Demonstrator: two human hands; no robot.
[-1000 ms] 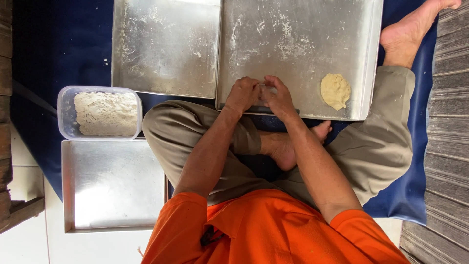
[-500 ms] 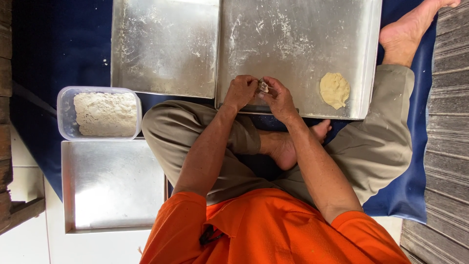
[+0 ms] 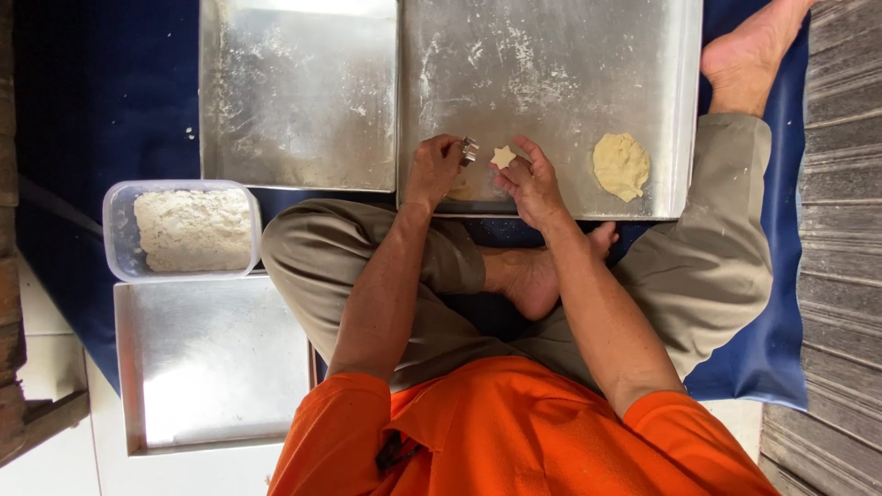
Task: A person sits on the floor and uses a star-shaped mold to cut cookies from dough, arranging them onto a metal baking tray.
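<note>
Small star-shaped piece of pale dough [image 3: 503, 156] sits at the fingertips of the right hand [image 3: 528, 179], over the near part of a floured metal tray [image 3: 551, 55]; cannot tell whether the star lies on the tray or rests only on the fingers. Right hand is loosely open, fingers spread and curved, touching the star's edge. Just beside it, left hand [image 3: 434, 170] is closed around a small metal cutter [image 3: 469, 150], pinched between thumb and fingers, the cutter tilted and close to the star but apart from it. A flattened round of dough [image 3: 621, 165] lies on the same tray, toward the right edge, well apart from the hands. Tray surface shows scattered flour smears. A second metal tray [image 3: 299, 92] butts against the first on the left, dusted lightly. Person sits cross-legged on a blue mat [image 3: 101, 101], orange shirt, khaki trousers, bare feet; one foot tucked between the knees, the other beyond the right tray corner. By the left knee, a clear plastic tub [image 3: 115, 230] holding a pale crumbly dough mass [image 3: 193, 230]. Below the tub, a third metal tray [image 3: 216, 363], lying on pale floor tiles.
</note>
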